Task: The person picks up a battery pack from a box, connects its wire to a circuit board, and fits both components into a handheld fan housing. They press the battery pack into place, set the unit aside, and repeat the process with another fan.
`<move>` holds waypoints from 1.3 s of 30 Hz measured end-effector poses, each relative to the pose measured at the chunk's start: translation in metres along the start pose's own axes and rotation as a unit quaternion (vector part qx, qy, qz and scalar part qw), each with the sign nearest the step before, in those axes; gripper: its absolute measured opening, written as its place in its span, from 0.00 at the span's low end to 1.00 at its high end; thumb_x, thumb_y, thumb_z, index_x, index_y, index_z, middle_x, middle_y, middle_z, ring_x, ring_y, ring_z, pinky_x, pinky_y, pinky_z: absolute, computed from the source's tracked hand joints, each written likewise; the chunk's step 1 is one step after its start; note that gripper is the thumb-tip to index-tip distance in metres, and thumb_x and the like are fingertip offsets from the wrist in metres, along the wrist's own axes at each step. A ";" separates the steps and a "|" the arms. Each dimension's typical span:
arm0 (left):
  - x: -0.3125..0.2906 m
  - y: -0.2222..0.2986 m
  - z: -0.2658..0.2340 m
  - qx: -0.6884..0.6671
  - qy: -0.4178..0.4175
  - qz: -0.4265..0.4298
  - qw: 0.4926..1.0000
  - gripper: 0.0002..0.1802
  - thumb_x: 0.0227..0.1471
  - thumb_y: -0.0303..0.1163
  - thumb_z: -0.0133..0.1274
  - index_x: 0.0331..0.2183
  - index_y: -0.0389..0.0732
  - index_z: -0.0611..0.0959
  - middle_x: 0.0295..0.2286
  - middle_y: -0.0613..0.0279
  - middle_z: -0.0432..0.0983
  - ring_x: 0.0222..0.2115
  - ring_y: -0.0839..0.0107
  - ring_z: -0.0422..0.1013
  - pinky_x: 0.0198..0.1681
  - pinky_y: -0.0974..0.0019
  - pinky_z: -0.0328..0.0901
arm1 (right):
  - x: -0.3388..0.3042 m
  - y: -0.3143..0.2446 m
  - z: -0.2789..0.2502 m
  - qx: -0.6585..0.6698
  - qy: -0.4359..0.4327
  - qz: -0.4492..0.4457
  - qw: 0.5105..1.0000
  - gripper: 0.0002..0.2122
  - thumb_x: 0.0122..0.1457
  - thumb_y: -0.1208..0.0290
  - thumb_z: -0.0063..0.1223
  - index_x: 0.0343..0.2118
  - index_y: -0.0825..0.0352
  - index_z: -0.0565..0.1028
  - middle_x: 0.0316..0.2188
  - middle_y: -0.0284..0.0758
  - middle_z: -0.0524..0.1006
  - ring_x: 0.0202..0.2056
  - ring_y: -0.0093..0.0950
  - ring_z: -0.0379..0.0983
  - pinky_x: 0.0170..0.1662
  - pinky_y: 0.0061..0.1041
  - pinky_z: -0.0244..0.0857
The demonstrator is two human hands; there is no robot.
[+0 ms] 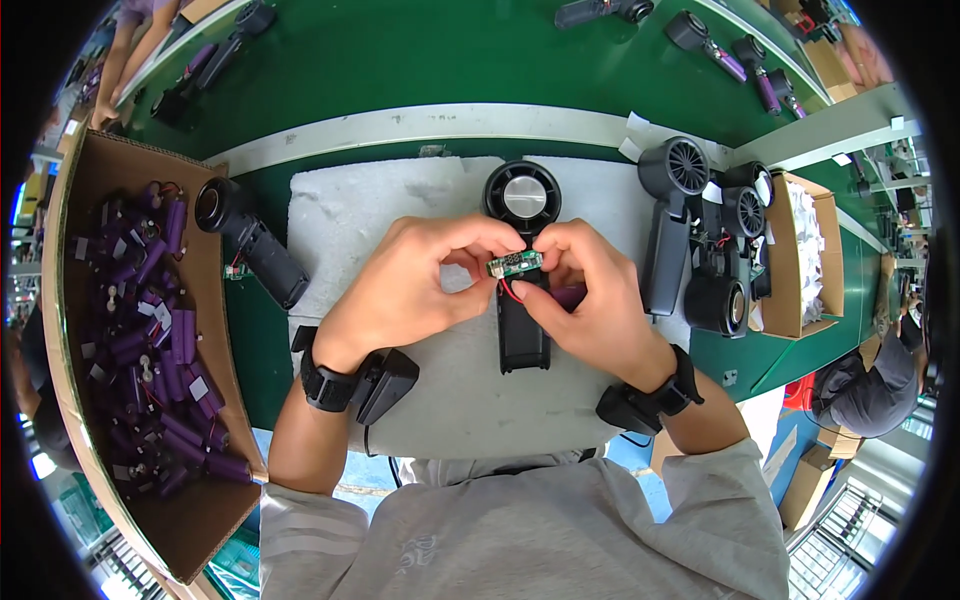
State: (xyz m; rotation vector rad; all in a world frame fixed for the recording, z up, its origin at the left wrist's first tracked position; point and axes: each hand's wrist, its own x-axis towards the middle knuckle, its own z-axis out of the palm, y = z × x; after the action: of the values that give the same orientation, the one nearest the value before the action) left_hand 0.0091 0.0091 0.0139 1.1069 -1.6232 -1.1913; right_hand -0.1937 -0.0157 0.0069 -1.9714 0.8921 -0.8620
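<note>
Above the middle of the pale foam mat, my left hand [412, 285] pinches one end of a small green circuit board [514, 265] between thumb and fingers. My right hand [596, 285] grips the other end. A red wire [510, 290] runs from the board toward my right thumb. Part of a purple battery cell [570, 295] shows under my right hand; its rest is hidden. Directly below the board lies a black handheld fan housing [525, 345], its round head with a silver centre [525, 197] pointing away from me. My fingers cover the housing's middle.
A cardboard box [165, 535] of purple battery cells stands left, beside a black fan housing [262, 255]. Several fan bodies [672, 230] lie right, near a carton [790, 270] of white pieces. Beyond a pale rail [430, 122], more fan parts rest on a green surface [420, 60].
</note>
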 end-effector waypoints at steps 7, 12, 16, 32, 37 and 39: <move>0.000 0.002 -0.005 0.021 -0.015 -0.026 0.999 0.19 0.42 0.12 0.55 0.40 0.34 0.83 0.33 0.59 0.78 0.33 0.73 0.75 0.37 0.71 0.72 | -0.002 0.010 0.002 0.005 0.004 -0.002 1.000 0.15 0.49 0.81 0.64 0.35 0.67 0.68 0.25 0.29 0.71 0.23 0.12 0.71 0.22 0.13 0.65; -0.003 0.002 -0.006 0.031 -0.006 -0.040 0.999 0.17 0.42 0.13 0.57 0.38 0.34 0.84 0.32 0.57 0.79 0.32 0.71 0.77 0.36 0.71 0.73 | -0.001 0.005 0.005 0.008 0.007 0.022 1.000 0.14 0.49 0.81 0.64 0.35 0.68 0.68 0.23 0.28 0.71 0.23 0.12 0.71 0.23 0.13 0.65; -0.001 0.000 0.000 0.024 0.032 -0.015 0.999 0.13 0.42 0.17 0.59 0.35 0.34 0.85 0.28 0.55 0.80 0.28 0.69 0.78 0.33 0.69 0.74 | -0.001 0.005 0.004 0.019 0.030 0.029 0.999 0.14 0.49 0.82 0.64 0.35 0.69 0.69 0.23 0.28 0.71 0.23 0.12 0.71 0.23 0.13 0.65; -0.004 0.000 0.002 0.005 0.018 -0.063 0.998 0.15 0.43 0.12 0.57 0.37 0.31 0.84 0.29 0.57 0.78 0.30 0.71 0.77 0.34 0.72 0.73 | -0.002 0.011 0.002 -0.003 0.019 0.018 1.000 0.14 0.48 0.83 0.64 0.37 0.69 0.72 0.24 0.28 0.73 0.25 0.12 0.71 0.25 0.12 0.66; -0.004 0.001 0.002 0.017 0.016 -0.047 0.999 0.14 0.42 0.11 0.57 0.35 0.31 0.84 0.29 0.57 0.78 0.30 0.70 0.78 0.33 0.72 0.74 | -0.002 0.010 0.004 0.015 0.027 0.024 0.999 0.15 0.47 0.83 0.65 0.38 0.69 0.73 0.23 0.27 0.73 0.25 0.11 0.70 0.26 0.11 0.65; -0.004 -0.001 0.002 0.027 0.016 -0.038 0.999 0.14 0.41 0.11 0.57 0.35 0.31 0.84 0.29 0.57 0.78 0.30 0.69 0.79 0.32 0.72 0.75 | -0.002 0.009 0.003 0.017 0.028 0.022 0.999 0.15 0.46 0.83 0.65 0.38 0.69 0.73 0.23 0.27 0.72 0.24 0.11 0.69 0.26 0.11 0.65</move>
State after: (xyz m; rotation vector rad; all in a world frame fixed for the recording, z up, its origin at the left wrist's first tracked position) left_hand 0.0082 0.0136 0.0118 1.2244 -1.6094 -1.1786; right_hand -0.1945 -0.0173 -0.0030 -1.9003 0.9441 -0.9053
